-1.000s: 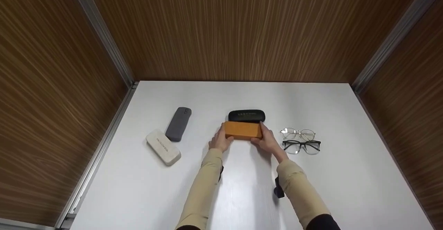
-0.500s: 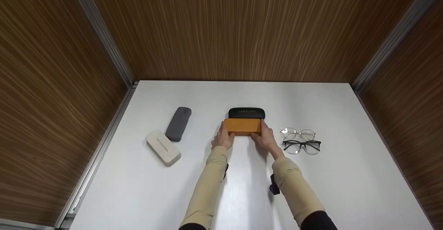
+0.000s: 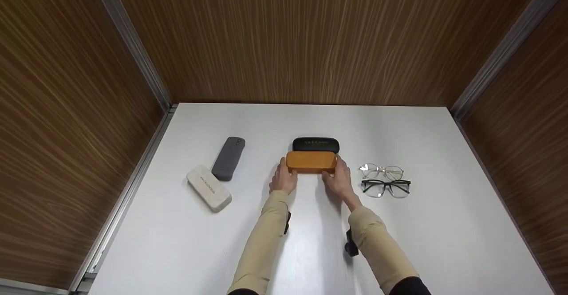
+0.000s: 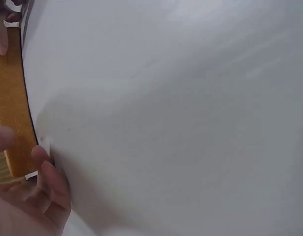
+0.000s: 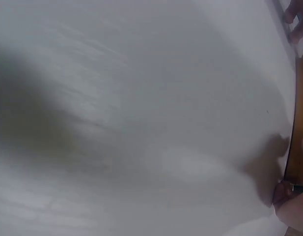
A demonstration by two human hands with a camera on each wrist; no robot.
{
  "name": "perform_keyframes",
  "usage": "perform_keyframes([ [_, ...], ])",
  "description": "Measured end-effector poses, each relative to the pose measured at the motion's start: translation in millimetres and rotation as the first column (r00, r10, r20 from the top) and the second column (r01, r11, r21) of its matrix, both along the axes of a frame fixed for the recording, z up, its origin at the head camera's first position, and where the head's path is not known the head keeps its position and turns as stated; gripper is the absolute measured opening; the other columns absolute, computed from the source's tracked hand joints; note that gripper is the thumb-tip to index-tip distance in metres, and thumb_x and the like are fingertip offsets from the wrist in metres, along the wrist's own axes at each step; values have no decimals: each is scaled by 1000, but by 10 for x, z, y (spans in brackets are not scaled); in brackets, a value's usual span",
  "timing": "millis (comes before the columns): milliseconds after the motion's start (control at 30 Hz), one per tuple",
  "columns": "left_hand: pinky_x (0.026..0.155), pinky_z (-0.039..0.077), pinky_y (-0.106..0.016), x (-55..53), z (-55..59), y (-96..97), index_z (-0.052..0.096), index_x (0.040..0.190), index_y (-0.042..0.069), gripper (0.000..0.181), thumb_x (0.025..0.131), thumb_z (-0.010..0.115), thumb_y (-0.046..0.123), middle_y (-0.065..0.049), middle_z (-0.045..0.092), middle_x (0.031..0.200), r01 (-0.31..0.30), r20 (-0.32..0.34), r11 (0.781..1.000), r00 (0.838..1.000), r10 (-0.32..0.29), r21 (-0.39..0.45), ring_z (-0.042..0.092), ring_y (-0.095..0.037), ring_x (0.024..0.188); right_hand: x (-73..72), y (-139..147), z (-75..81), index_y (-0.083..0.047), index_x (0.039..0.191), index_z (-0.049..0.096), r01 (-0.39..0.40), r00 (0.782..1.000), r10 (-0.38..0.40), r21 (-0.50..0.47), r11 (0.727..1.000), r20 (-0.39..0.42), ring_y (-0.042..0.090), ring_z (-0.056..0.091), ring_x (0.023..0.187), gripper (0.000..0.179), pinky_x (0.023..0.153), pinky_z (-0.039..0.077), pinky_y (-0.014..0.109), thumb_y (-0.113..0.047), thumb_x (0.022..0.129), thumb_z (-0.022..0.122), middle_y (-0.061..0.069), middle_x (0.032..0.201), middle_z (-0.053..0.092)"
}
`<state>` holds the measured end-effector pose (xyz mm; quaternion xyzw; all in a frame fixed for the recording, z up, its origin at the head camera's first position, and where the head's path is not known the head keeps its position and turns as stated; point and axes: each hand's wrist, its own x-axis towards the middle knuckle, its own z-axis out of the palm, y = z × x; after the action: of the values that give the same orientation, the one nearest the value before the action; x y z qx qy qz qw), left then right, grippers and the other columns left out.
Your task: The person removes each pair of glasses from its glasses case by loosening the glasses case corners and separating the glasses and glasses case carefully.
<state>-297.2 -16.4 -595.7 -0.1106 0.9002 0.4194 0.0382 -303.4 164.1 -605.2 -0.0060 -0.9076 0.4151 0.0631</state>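
In the head view an orange glasses case (image 3: 311, 160) lies at the middle of the table, long side towards me. My left hand (image 3: 283, 179) holds its left end and my right hand (image 3: 341, 179) its right end, with both thumbs at the near side. Directly behind it lies a black glasses case (image 3: 316, 144), its near edge hidden by the orange one. In the left wrist view the left thumb presses the face of the orange case (image 4: 14, 103) while the other fingers curl at its end. Only a strip of the case (image 5: 302, 108) shows in the right wrist view.
To the left, a grey glasses case (image 3: 228, 159) and a cream glasses case (image 3: 209, 188) lie close together on the white table (image 3: 155, 237). Right of my right hand are thin-rimmed glasses (image 3: 382, 171) and, nearer, black-framed glasses (image 3: 386, 188). Wood-grain panels (image 3: 284, 42) enclose the table.
Both hands have moved the orange case slightly away from me. The black case behind it has shifted back a little too. Over the last half second hardly anything moved.
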Motion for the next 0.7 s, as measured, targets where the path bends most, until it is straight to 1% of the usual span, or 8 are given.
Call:
perform_keyframes([
  [67,104,48,-57,22,-25,-20,36,155,9,56,102,50,23,-13,53,149,-67,-47,997,997,69,47,58,-40,127,52,-41,-29,9,146,34,53,998,-53,-17,998,-21,50,45,130,67,115,36,56,-8,91,68,34,139,44],
  [133,104,48,-53,48,-44,-40,41,150,4,53,101,52,21,-15,58,142,-152,-98,984,982,162,96,59,-38,126,101,-84,-59,9,140,39,106,993,-108,-39,994,-49,47,48,120,59,108,40,54,-7,90,68,31,129,46],
  [200,105,47,-50,72,-56,-62,45,146,0,50,100,54,18,-16,62,135,-254,-139,957,952,273,142,59,-38,124,142,-126,-87,8,132,44,139,987,-143,-62,988,-75,42,50,113,49,103,42,53,-7,91,67,27,121,49],
  [267,106,45,-49,90,-64,-93,47,142,-3,49,98,56,16,-18,63,129,-361,-168,916,906,389,175,59,-39,121,178,-163,-108,7,124,48,152,983,-159,-79,985,-89,38,52,106,38,97,44,50,-7,92,65,23,113,51],
  [367,110,40,-50,110,-56,-156,47,140,-5,50,97,58,17,-21,61,129,-508,-160,830,822,547,231,56,-42,122,222,-215,-124,4,116,51,145,985,-154,-111,983,-78,32,54,98,27,89,46,44,-8,94,62,18,106,54],
  [467,116,33,-50,117,-44,-235,41,143,-7,56,98,57,22,-26,52,136,-608,-98,735,747,658,301,47,-43,130,255,-260,-131,3,111,55,126,988,-139,-162,979,-67,26,53,90,20,80,44,38,-6,94,60,14,97,55],
  [633,122,23,-49,102,-23,-374,28,149,-10,72,99,57,32,-31,34,145,-723,20,568,625,781,394,29,-44,141,288,-312,-153,4,110,64,50,997,-62,-239,970,-43,20,53,83,19,74,42,30,-4,94,60,13,91,60],
  [700,123,21,-49,87,-13,-428,25,150,-11,76,98,58,34,-32,30,146,-753,50,513,581,812,413,26,-45,142,284,-309,-168,4,110,66,17,1000,-22,-239,971,-16,18,53,84,19,75,43,28,-4,94,61,13,93,63],
])
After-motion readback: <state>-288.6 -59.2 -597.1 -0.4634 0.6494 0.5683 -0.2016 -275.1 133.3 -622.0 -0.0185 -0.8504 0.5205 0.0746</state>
